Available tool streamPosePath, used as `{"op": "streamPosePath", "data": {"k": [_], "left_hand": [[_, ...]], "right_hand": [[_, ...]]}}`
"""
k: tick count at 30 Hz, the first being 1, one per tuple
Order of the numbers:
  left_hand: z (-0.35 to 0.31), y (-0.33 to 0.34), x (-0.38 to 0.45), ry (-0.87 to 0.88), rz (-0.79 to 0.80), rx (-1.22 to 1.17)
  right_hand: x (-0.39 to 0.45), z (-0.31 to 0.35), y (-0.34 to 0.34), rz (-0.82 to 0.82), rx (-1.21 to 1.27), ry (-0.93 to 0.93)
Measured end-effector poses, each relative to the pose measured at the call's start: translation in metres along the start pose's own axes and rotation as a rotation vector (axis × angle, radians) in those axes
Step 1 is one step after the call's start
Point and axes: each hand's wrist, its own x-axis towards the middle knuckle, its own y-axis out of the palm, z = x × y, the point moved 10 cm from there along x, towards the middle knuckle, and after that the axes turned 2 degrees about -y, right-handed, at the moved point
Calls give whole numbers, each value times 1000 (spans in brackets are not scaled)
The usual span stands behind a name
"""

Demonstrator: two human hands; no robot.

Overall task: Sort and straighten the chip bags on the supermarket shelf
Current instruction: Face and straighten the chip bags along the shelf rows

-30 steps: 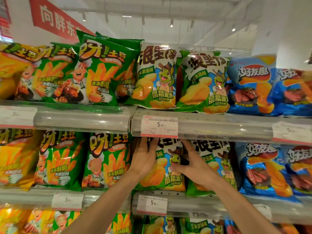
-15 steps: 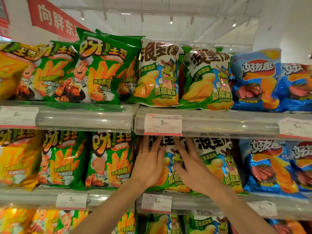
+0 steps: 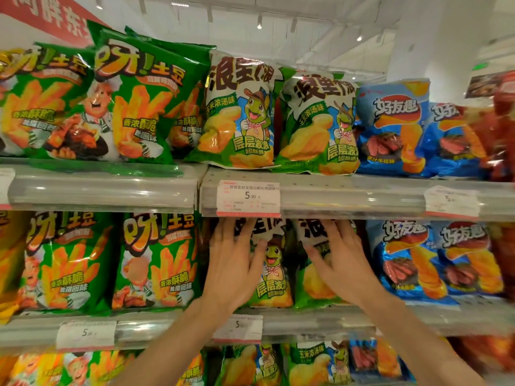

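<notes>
Both hands press flat on two turtle chip bags

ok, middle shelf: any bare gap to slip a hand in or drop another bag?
Only one: the dark slot between the green fries bag and the turtle-mascot bag, at the left hand. The right hand covers the next turtle bag; the blue bags sit packed edge to edge.
</notes>
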Motion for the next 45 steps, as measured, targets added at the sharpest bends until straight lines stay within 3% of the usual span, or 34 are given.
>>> {"op": "streamPosePath", "data": {"k": [4,9,14,17,21,27,31,45], "left_hand": [[-30,-3,2,60,-87,102],[-46,-2,9,31,-208,324],[-92,33,2,182,-137,183],[-96,66,1,42,-3,34],[-81,96,3,-214,126,-183],[-88,110,14,-255,113,-342],[-73,124,16,-377,120,-476],[-73,129,22,-275,95,-581]], "right_hand": [[0,-56,-31,-29,140,144],[-3,-96,-16,168,275,148],[-4,-113,9,392,482,167],[-6,-114,21,484,579,187],[-6,-116,24,450,738,185],[-10,-122,17,369,822,162],[-14,-122,12,361,818,137],[-8,-117,12,400,787,159]]}}
